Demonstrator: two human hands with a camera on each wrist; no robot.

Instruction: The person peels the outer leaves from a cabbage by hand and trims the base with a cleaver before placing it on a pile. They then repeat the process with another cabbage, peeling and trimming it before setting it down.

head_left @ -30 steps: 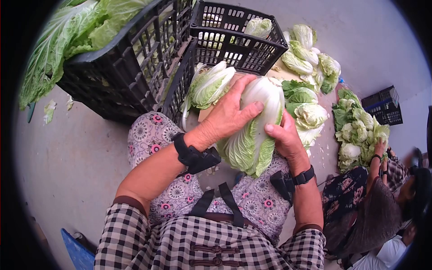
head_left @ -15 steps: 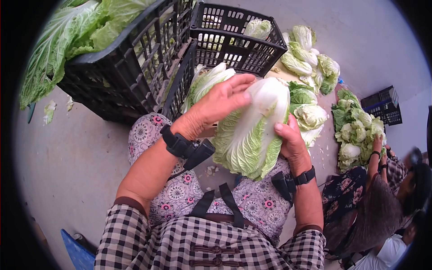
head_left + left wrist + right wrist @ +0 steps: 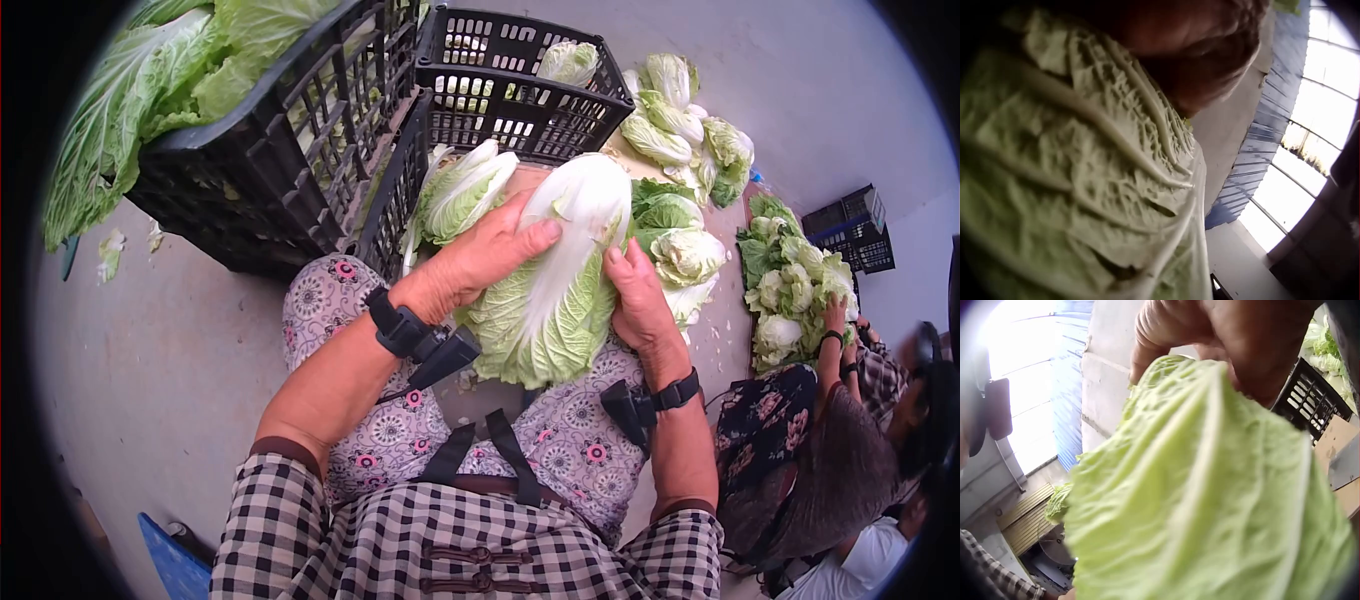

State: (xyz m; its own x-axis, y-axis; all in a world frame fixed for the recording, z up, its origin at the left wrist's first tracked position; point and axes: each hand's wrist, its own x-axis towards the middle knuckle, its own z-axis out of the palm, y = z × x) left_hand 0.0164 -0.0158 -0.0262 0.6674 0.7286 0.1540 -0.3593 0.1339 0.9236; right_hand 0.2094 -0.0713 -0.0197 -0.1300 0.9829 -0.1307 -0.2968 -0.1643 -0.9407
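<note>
A napa cabbage [image 3: 560,270] is held above the lap in the head view, white base up and leafy green end toward the person. My left hand [image 3: 482,258] grips its left side, thumb across the white ribs and fingers mostly hidden behind. On the opposite side, my right hand [image 3: 643,305] holds the edge with its thumb in front and the other fingers out of sight. Veined leaves of this cabbage [image 3: 1085,169] fill much of the left wrist view, below the dark left hand. In the right wrist view, right-hand fingers [image 3: 1154,337] curl over the leaf edge.
Another napa cabbage [image 3: 468,190] lies just beyond my left hand. Black crates [image 3: 520,125] stand ahead, and a large leaf-filled crate [image 3: 240,190] rises at left. More cabbages [image 3: 680,235] lie at right. Farther right, a person [image 3: 825,480] reaches into a cabbage pile [image 3: 790,290].
The left hand loosened from the cabbage half a second ago, fingers extended, and now grips its side lower down. The cabbage has turned, showing a broad white rib; the right hand stayed at its side.
</note>
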